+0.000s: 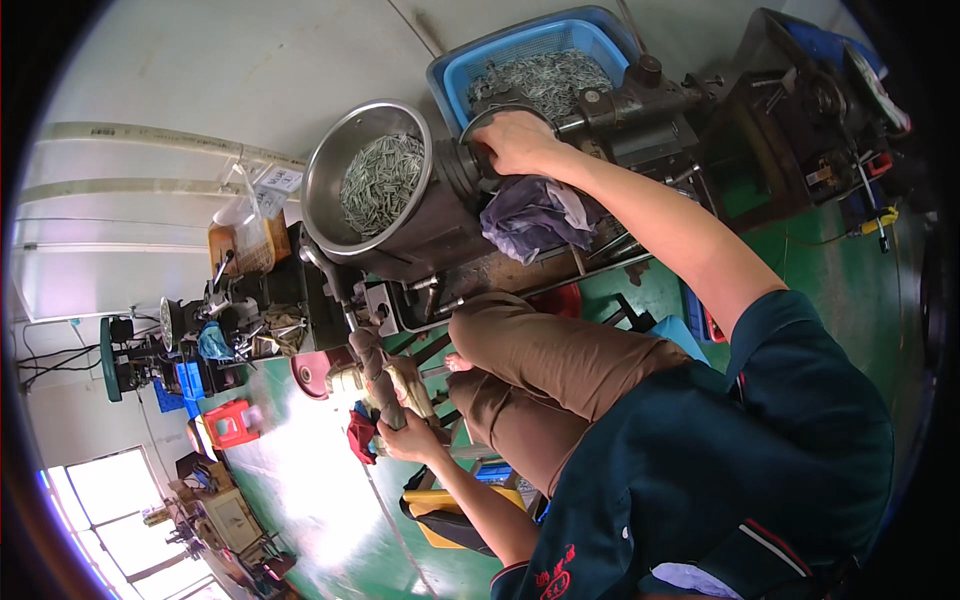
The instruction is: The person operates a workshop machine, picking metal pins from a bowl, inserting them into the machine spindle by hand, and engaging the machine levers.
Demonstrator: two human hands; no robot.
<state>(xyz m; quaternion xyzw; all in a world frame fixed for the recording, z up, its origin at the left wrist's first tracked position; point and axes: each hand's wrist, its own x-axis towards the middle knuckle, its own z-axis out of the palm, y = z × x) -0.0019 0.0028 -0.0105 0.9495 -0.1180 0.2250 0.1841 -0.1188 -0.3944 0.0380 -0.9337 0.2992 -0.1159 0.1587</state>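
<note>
My left hand [410, 437] is wrapped round the end of a long cloth-wrapped lever [377, 375] on the near left side of a bench machine. The lever runs up to the machine beside a steel bowl [318, 190]. My right hand [515, 142] reaches across the machine, its fingers curled over the rim of a dark handwheel [478, 122]; some fingertips are hidden. Many short metal pins [385, 185] fill the bowl. Just below my right wrist a crumpled purple-grey rag [535, 218] lies on the machine.
Behind the machine, a blue plastic basket [440, 78] holds more metal pieces. Another dark machine [790, 130] stands at the right. At the left are a second bench machine [225, 325] and a red stool [232, 424]. My legs are close beneath the bench edge.
</note>
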